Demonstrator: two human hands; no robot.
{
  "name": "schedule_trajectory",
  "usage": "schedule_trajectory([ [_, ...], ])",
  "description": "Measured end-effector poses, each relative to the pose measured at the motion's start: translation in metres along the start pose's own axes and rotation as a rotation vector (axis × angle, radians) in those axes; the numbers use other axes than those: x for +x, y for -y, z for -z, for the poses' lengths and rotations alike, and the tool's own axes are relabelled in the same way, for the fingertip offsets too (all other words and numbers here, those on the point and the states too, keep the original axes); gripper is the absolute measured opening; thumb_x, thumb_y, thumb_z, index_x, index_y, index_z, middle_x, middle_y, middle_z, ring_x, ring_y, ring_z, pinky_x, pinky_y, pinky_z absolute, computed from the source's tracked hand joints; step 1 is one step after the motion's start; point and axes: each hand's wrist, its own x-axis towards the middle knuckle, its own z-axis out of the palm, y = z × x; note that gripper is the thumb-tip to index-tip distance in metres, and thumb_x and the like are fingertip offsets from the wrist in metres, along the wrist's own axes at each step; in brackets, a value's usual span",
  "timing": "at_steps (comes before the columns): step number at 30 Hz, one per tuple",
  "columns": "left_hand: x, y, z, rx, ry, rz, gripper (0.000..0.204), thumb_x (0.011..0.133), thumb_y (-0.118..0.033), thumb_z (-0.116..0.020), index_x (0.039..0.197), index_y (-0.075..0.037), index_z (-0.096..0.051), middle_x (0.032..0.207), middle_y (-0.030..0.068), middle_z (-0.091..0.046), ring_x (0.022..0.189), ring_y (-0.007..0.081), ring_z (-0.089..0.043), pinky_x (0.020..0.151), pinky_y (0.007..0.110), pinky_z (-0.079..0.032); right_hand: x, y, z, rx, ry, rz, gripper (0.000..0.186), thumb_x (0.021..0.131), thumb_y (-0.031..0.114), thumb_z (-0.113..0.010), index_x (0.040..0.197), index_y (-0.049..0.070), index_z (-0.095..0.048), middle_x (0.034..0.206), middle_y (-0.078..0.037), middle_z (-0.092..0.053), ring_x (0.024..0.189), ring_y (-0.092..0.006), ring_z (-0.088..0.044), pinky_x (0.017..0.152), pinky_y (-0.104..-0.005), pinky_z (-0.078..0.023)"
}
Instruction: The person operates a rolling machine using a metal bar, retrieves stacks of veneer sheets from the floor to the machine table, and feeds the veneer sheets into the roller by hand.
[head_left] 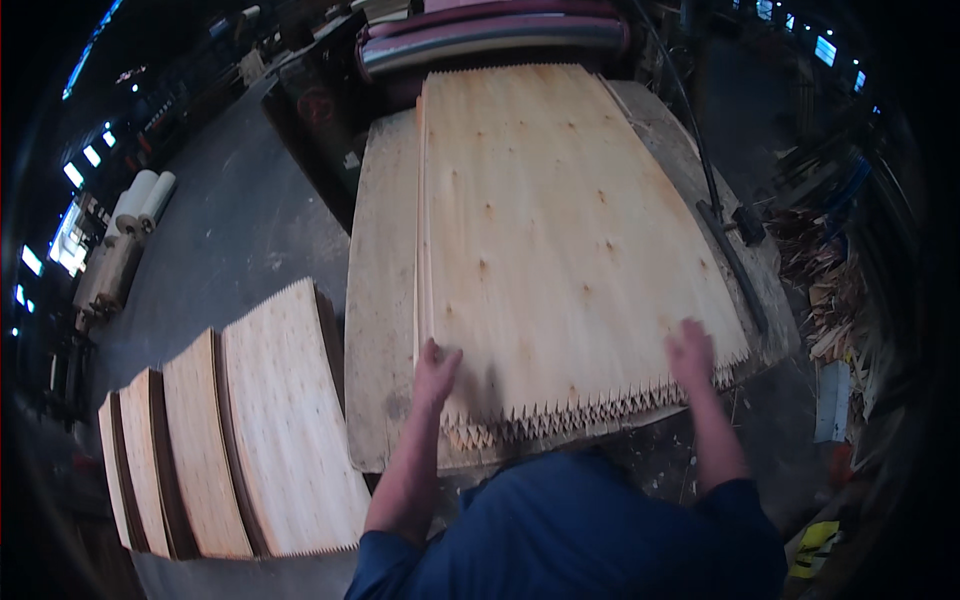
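Surface: beneath wood sheets
Left hand: at sheets' near-left corner
Right hand: by sheets' near-right corner
Fingers: cannot tell

Woodworking workshop (dim, large): roller machine, veneer stacks.

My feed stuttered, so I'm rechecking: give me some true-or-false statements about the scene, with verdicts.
1. The left hand is at the left side of the wood stack. True.
2. A roller lies beyond the stack's far edge. True.
3. The top sheet is unmarked. False: brown spots dot it.
4. The stack's near edge is jagged. True.
5. The right hand is at the roller. False: it is by the stack's near right corner.
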Motion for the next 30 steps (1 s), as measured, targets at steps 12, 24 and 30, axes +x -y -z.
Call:
schedule_trajectory([
  [12,-0.042,-0.095,0.043,-0.118,0.373,0.203,0.052,0.08,-0.02,-0.066,0.121,0.007,-0.05,0.105,0.0161,-0.063,0.09,0.0223,-0.063,0.08,0.032,-0.049,0.021,-0.061,0.067,0.049,-0.276,-0.291,0.047,0.081,0.026,-0.066,0.121,0.005,-0.053,0.124,-0.014,-0.053,0.108,-0.0319,-0.054,0.091,-0.0413,-0.045],
  [24,-0.076,-0.048,0.108,-0.591,0.326,0.432,0.029,0.08,-0.01,-0.061,0.104,0.007,-0.062,0.1,0.0123,-0.065,0.092,0.0186,-0.062,0.083,0.028,-0.047,-0.074,-0.096,0.08,1.337,0.085,-0.903,0.033,0.081,0.014,-0.062,0.111,0.006,-0.054,0.09,-0.006,-0.062,0.074,-0.0187,-0.063,0.054,-0.0348,-0.051],
  [30,0.1,-0.1,0.066,-0.821,0.075,0.319,0.034,0.088,-0.022,-0.053,0.114,0.0,-0.053,0.109,0.0113,-0.06,0.097,0.0199,-0.059,0.083,0.031,-0.047,0.16,-0.008,0.057,1.526,-0.249,-0.659,0.03,0.083,0.011,-0.061,0.112,0.007,-0.055,0.094,-0.002,-0.062,0.076,-0.0117,-0.06,0.061,-0.0243,-0.046],
])
